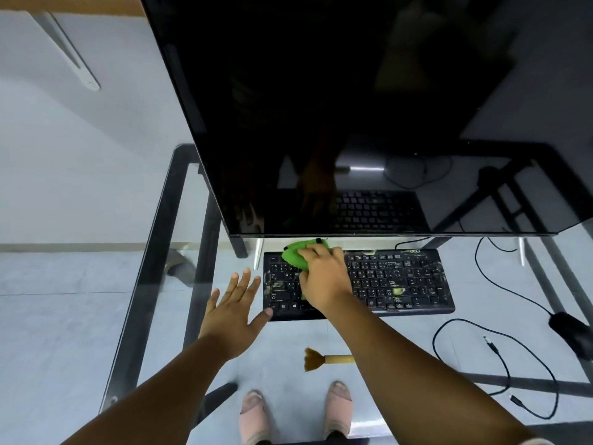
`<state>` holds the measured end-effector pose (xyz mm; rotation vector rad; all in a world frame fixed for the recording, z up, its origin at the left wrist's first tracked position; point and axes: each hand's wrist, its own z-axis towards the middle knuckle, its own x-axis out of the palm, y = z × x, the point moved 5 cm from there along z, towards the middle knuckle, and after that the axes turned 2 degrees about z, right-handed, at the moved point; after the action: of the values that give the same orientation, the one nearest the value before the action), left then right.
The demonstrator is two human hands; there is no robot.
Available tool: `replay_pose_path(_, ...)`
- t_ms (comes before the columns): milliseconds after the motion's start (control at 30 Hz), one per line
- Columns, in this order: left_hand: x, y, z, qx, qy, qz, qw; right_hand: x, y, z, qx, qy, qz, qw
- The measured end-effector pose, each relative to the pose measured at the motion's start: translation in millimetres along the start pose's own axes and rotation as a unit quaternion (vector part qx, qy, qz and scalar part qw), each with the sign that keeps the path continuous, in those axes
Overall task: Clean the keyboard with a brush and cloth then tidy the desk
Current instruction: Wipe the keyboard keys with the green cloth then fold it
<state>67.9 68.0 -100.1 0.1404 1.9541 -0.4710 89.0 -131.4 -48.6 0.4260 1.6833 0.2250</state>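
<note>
A black keyboard (401, 281) lies on the glass desk (154, 258) under the monitor, its keys smeared with pale grime. My right hand (324, 277) presses a green cloth (296, 253) onto the keyboard's left half, fingers closed over it. My left hand (236, 308) is flat and spread beside the keyboard's left end, its thumb touching the front left corner. A small brush (324, 359) with brown bristles and a tan handle lies on the glass in front of the keyboard; my right forearm hides the end of its handle.
A large dark monitor (353, 117) overhangs the back of the keyboard. A black mouse (572, 334) sits at the right edge with its cable (500, 284). Loose black cables (532, 380) loop at the front right. My feet show through the glass.
</note>
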Motion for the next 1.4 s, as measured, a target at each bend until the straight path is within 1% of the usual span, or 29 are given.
replay_pose_path(67, 2, 0, -1, -0.003, -0.005, 0.018, 1.000, 3, 10, 3, -0.046, 0.017, -0.006, 0.999)
replay_pose_path(100, 2, 0, 0, -0.005, -0.009, 0.023, 1.000, 3, 10, 3, -0.055, 0.019, -0.013, 0.998)
replay_pose_path(133, 3, -1, 0, -0.007, -0.011, 0.027, 1.000, 2, 7, 3, -0.046, 0.012, -0.016, 0.999)
replay_pose_path(233, 3, -1, 1, -0.009, -0.009, 0.030, 0.999, -2, -14, 3, 0.044, -0.032, -0.022, 0.998)
replay_pose_path(300, 3, -2, 2, -0.007, -0.010, 0.033, 0.999, -1, -14, 6, 0.061, -0.037, -0.032, 0.997)
replay_pose_path(333, 3, -1, 2, -0.007, -0.009, 0.033, 0.999, 2, -6, 9, 0.043, -0.028, -0.021, 0.998)
replay_pose_path(400, 3, 0, 2, -0.006, -0.009, 0.035, 0.999, 9, 11, 12, -0.034, 0.000, 0.002, 0.999)
replay_pose_path(467, 3, 0, 2, -0.007, -0.010, 0.031, 0.999, 10, 17, 11, -0.115, 0.026, 0.000, 0.993)
replay_pose_path(500, 3, 1, 2, -0.008, -0.012, 0.026, 1.000, 9, 14, 12, -0.135, 0.030, -0.004, 0.990)
replay_pose_path(533, 3, 0, 2, -0.008, -0.012, 0.022, 1.000, 6, 8, 13, -0.134, 0.024, -0.007, 0.991)
replay_pose_path(633, 4, 2, 3, -0.012, -0.017, 0.016, 1.000, 1, -5, 18, -0.052, -0.028, -0.007, 0.998)
replay_pose_path(667, 4, 2, 2, -0.013, -0.018, 0.014, 1.000, 2, 0, 17, -0.043, -0.036, -0.002, 0.998)
replay_pose_path(733, 5, 3, 2, -0.013, -0.019, 0.012, 1.000, 10, 17, 14, -0.076, -0.020, 0.005, 0.997)
replay_pose_path(800, 4, 4, 2, -0.018, -0.021, 0.009, 1.000, 19, 27, 9, -0.139, 0.013, 0.016, 0.990)
replay_pose_path(900, 2, 4, 2, -0.021, -0.027, -0.004, 0.999, 20, 16, 2, -0.196, 0.043, 0.022, 0.979)
replay_pose_path(1000, 3, 4, 1, -0.021, -0.034, -0.022, 0.999, 13, 10, 6, -0.176, 0.029, 0.021, 0.984)
replay_pose_path(1100, 4, 6, -1, -0.011, -0.039, -0.027, 0.999, 15, 23, 14, -0.130, -0.005, 0.017, 0.991)
replay_pose_path(1133, 5, 7, -2, -0.006, -0.038, -0.026, 0.999, 17, 29, 15, -0.127, -0.008, 0.013, 0.992)
replay_pose_path(1233, 8, 11, -5, 0.012, -0.037, -0.041, 0.998, 23, 38, 9, -0.166, 0.017, 0.004, 0.986)
replay_pose_path(1333, 8, 13, -8, 0.022, -0.046, -0.069, 0.996, 27, 32, -6, -0.220, 0.041, 0.008, 0.975)
replay_pose_path(1400, 8, 14, -9, 0.023, -0.053, -0.077, 0.995, 30, 25, -17, -0.237, 0.045, 0.008, 0.970)
